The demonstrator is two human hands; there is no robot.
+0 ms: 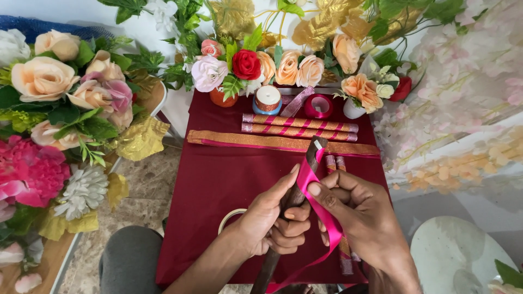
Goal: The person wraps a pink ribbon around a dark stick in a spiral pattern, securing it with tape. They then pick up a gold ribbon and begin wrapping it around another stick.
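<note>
Surface: one maroon cloth (pixel 218 179), flowers around it.
Stick: one dark stick (pixel 294 198), above the cloth.
Left hand (pixel 272 220): gripping the stick.
Right hand (pixel 359 218): pinching one pink ribbon (pixel 308 177) against the stick.
Wrapped sticks: two (pixel 299 126), behind, beside two ribbon spools (pixel 268 99).

A craft or decoration workshop; artificial flowers (pixel 60 92) crowd the edges; ribbon spools (pixel 268 99) and wrapped sticks (pixel 299 126) lie on a maroon-draped table (pixel 218 179).
</note>
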